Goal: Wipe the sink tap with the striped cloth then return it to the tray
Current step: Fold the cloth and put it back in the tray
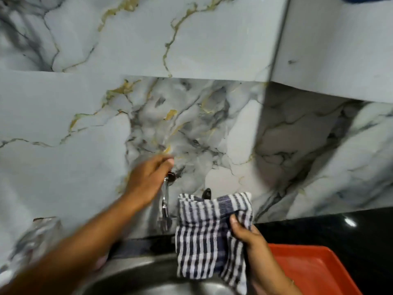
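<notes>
The chrome tap comes out of the marble wall above the steel sink and hangs down. My left hand is raised at the tap's top, its fingers over the wall fitting; the blur hides whether it grips. The blue-and-white striped cloth hangs just right of the tap, over the sink. My right hand pinches the cloth's right edge. The red tray lies on the black counter at the lower right, under my right forearm.
A marble wall fills the back, with a corner stepping out on the right. A small dark fitting pokes out of the wall just above the cloth. The black counter runs behind the tray.
</notes>
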Available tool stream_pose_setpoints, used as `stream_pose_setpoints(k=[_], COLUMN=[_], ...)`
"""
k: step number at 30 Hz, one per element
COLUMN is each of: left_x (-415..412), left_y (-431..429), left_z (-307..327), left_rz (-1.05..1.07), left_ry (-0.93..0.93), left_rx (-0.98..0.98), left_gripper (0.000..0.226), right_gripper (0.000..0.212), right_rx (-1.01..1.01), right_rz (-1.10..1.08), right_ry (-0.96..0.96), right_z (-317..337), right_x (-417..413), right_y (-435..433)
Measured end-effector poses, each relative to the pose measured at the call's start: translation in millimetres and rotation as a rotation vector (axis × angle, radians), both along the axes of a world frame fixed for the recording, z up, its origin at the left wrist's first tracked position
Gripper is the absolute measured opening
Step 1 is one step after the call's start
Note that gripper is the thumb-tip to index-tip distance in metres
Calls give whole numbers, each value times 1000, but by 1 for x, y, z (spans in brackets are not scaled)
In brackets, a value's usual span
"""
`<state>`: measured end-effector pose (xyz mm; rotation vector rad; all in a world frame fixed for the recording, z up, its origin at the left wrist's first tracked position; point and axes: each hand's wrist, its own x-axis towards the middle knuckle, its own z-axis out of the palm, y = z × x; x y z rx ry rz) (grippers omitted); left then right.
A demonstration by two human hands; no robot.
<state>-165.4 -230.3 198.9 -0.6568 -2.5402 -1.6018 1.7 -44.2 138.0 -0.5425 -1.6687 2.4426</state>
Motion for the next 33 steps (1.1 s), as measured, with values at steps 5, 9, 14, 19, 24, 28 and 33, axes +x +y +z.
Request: stream_pose_setpoints(k=[5,9,14,19,24,28,33], left_x=[102,152,178,183,191,191,191], left_y=[55,124,203,278,322,331,317], left_z=[-112,-174,-219,-254,-283,-283,-252], left_rz=[-345,-233,-64,-37,-27,1,-76], left_ry=[-1184,-1135,-1055,-1042,-1032,-1103,-991], left_rx=[431,265,162,35,-90,-21,-18], left_gripper=[63,26,11,22,28,40,15], right_gripper=[33,34,31,26,23,39,32], right_rx=[7,-37,85,183,270,274,608], right_rz=[-48,14,98,-118,-257,-380,-516], right_ry=[-237,-394,-569,-591,-682,-701,-757], right_z=[-39,-93,-141,-180,-223,-245,-230], right_x=[40,88,131,123,114,113,117], right_y=[59,125,206,264,284,287,286])
